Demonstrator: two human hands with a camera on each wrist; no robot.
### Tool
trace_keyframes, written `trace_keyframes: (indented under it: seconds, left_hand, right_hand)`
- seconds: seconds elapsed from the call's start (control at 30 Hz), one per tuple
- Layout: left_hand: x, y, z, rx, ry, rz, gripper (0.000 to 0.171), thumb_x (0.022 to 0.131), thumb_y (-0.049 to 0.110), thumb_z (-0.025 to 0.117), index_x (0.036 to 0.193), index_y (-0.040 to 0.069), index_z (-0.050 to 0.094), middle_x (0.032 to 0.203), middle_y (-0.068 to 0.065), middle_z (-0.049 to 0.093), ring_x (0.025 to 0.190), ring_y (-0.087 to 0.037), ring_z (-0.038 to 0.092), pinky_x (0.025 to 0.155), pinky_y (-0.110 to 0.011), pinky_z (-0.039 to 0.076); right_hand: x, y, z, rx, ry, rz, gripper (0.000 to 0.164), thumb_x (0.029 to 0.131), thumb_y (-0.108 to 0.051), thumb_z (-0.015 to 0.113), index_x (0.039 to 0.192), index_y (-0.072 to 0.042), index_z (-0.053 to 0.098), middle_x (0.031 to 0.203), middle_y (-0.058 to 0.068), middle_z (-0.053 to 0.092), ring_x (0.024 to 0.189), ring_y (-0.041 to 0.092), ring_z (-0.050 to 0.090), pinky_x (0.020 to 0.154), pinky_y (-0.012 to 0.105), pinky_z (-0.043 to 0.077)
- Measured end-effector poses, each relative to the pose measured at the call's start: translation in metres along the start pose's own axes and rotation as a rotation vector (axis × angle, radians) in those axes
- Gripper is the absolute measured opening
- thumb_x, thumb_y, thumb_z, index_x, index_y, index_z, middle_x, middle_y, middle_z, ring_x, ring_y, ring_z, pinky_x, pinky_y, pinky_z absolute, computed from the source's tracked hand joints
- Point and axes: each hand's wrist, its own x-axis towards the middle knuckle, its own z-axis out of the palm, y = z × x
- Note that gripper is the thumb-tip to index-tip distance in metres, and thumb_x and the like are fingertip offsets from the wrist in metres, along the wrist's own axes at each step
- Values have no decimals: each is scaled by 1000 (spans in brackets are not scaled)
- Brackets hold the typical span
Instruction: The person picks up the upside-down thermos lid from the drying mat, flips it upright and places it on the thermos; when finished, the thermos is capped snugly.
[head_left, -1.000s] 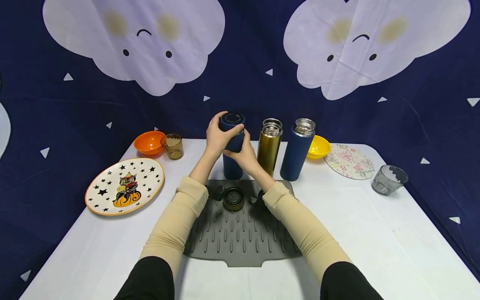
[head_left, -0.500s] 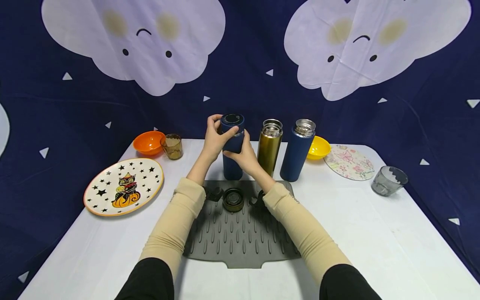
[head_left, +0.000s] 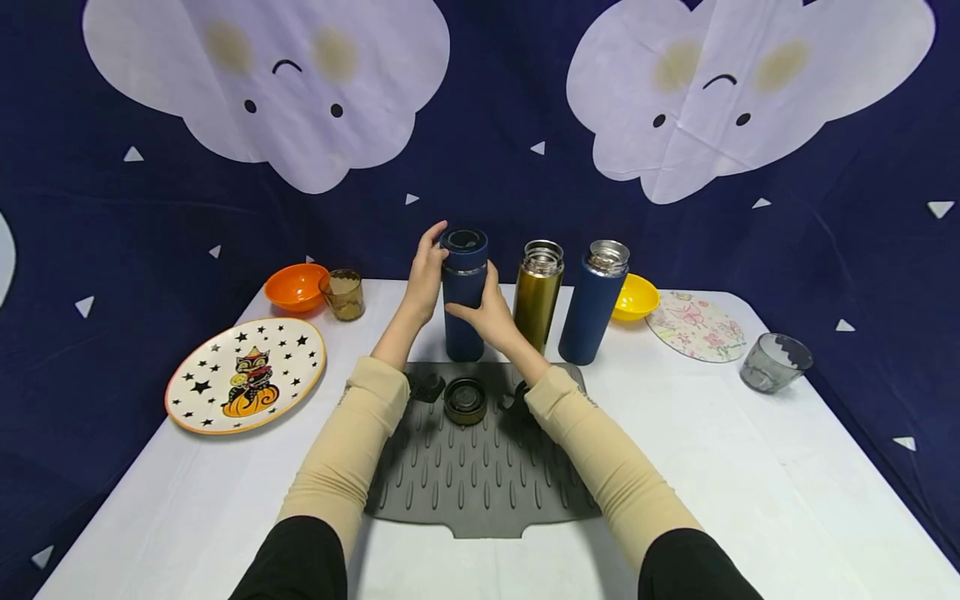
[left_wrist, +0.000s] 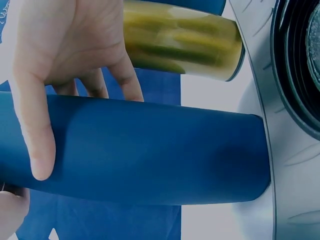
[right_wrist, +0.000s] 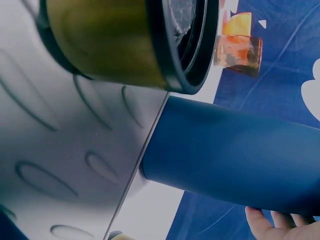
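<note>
In the head view, a blue insulated bottle [head_left: 463, 321] stands upright just behind the grey ridged mat [head_left: 487, 483]. Its blue cap [head_left: 464, 250] with a black disc on top sits on the mouth. My left hand [head_left: 423, 279] holds the cap from the left, thumb at its side and index finger behind. Lower down, my right hand [head_left: 493, 312] grips the bottle body; the left wrist view shows its thumb [left_wrist: 37, 135] across the front. An upturned gold cap [head_left: 466, 402] with a black inside lies on the mat, large in the right wrist view.
Right of my hands stand an uncapped gold bottle [head_left: 538, 300] and an uncapped blue bottle [head_left: 595, 304]. A yellow bowl [head_left: 637, 297], patterned board [head_left: 696, 327] and grey glass [head_left: 776, 363] are further right. At left are an orange bowl [head_left: 296, 288], amber glass [head_left: 343, 293] and cat plate [head_left: 246, 377].
My left thumb has swung leftward from the cap's front to its left side, while the index finger shifted behind it. My right hand has stayed on the bottle body.
</note>
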Motion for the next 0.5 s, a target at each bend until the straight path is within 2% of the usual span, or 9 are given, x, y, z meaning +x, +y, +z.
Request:
trace_keyframes:
  seconds: [0.1,0.17,0.23,0.27,0.33,0.4,0.5]
  left_hand:
    - [-2,0,2,42,-7,-2,57,87,26,31,142,8,32,140,-18,37,128,-26,35,106,-41,27]
    - [-3,1,5,76,8,8,62,89,40,35,142,8,32,139,-18,34,126,-28,36,105,-41,27]
    - [-5,4,7,82,19,19,77,85,56,47,143,10,29,138,-20,29,122,-29,39,103,-42,31]
    - [-5,4,8,86,27,28,88,79,63,54,144,11,27,136,-19,27,120,-30,41,101,-41,33]
    - [-5,4,8,90,43,49,96,73,60,65,145,13,23,131,-17,26,113,-29,46,96,-38,38]
    - [-5,3,8,84,42,62,92,75,43,73,146,16,20,126,-15,27,108,-28,50,90,-35,43]
    - [-3,-2,7,64,44,75,82,81,17,69,146,17,19,123,-12,32,104,-26,52,85,-32,45]
  right_hand:
    - [-1,1,0,-10,0,2,95,82,-17,70,147,-12,1,140,17,34,123,30,43,100,42,37]
    - [0,1,0,-13,-2,-8,95,82,-16,70,147,-11,1,140,18,34,122,29,43,99,42,38]
    - [0,1,0,-35,-4,-5,95,83,-18,69,147,-10,0,144,18,30,127,29,39,102,41,35]
    - [0,1,0,-48,-6,0,96,83,-19,69,147,-9,-2,146,19,27,129,29,36,104,42,33]
    - [0,1,-1,-74,-11,15,97,84,-23,69,147,-8,-4,150,19,18,135,29,28,107,42,28]
    - [0,0,-1,-97,-15,33,99,84,-26,68,147,-7,-6,152,19,10,138,29,19,109,43,22]
    - [0,0,-1,-87,-16,24,98,84,-24,69,147,-8,-4,151,19,15,136,29,25,108,41,26]
